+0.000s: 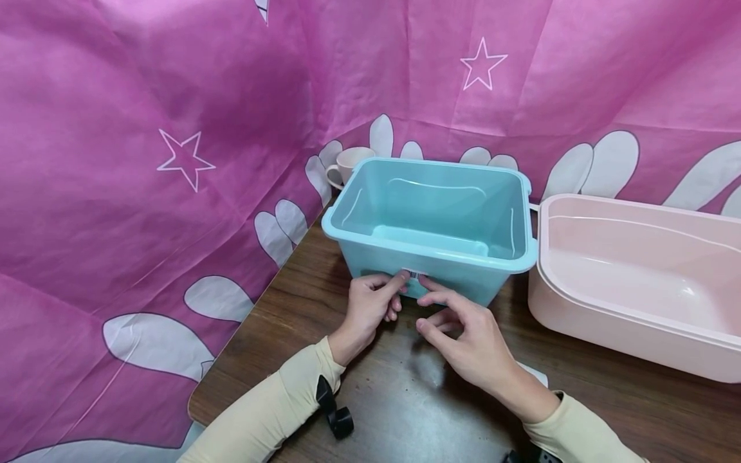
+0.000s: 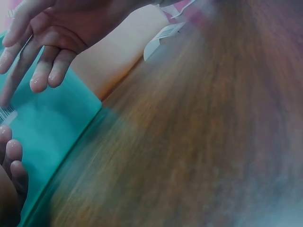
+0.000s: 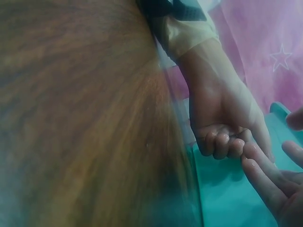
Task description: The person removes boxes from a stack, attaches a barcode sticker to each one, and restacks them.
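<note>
A light blue plastic bin (image 1: 376, 254) stands on the table, with a small barcode label (image 1: 414, 274) on its near wall. My left hand (image 1: 370, 308) has its thumb extended to the label's left end, its other fingers curled and holding nothing. At the label's right end, the extended index finger of my right hand (image 1: 469, 331) touches or nearly touches the wall; its other fingers are loosely bent. The left wrist view shows the label (image 2: 8, 115) between the hands. Curled fingers of the left hand (image 3: 227, 113) show in the right wrist view.
A pink bin (image 1: 625, 341) stands right of the blue one. Behind the blue bin's left corner is a pale mug (image 1: 354, 158). White paper with printed lines (image 2: 163, 40) lies on the table, partly behind my right wrist in the head view. Pink patterned cloth hangs behind.
</note>
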Action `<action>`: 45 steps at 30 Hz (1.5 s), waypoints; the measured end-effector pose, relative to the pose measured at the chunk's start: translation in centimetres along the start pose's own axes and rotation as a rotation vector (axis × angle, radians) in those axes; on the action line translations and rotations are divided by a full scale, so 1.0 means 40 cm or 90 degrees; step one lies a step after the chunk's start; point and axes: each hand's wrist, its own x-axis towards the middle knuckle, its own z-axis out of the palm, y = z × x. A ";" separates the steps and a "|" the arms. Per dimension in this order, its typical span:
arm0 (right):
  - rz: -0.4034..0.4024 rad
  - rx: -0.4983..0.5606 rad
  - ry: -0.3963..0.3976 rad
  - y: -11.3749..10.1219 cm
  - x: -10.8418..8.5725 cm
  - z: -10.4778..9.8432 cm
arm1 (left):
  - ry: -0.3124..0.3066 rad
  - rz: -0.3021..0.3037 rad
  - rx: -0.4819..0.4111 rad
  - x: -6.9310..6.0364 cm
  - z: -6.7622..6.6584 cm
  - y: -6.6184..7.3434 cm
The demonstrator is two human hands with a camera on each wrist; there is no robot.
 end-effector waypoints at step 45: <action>0.055 -0.009 -0.031 -0.002 -0.004 0.005 | -0.020 -0.016 -0.004 0.008 -0.002 -0.008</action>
